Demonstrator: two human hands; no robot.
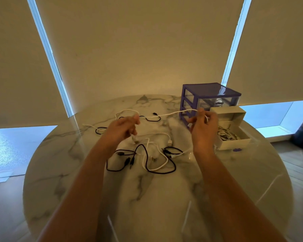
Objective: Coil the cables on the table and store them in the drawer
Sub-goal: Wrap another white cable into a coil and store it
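Our right grip (204, 124) pinches the white cable (173, 114) at two o'clock; our left grip (123, 127) looks loosely curled, blurred, hold unclear, above the counter (164, 198).

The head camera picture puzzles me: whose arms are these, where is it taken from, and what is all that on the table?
No machine here: these are a person's two bare arms, seen from a camera worn on the head, looking forward and down. The right hand pinches a white cable that stretches across to the left hand, whose grip on it is too blurred to judge. On the marble table lie more loose cables, black and white, tangled together. At the right stands a small purple drawer unit. One drawer is pulled out, with a bundle of white cable already inside. The job is coiling the cables and storing them there.
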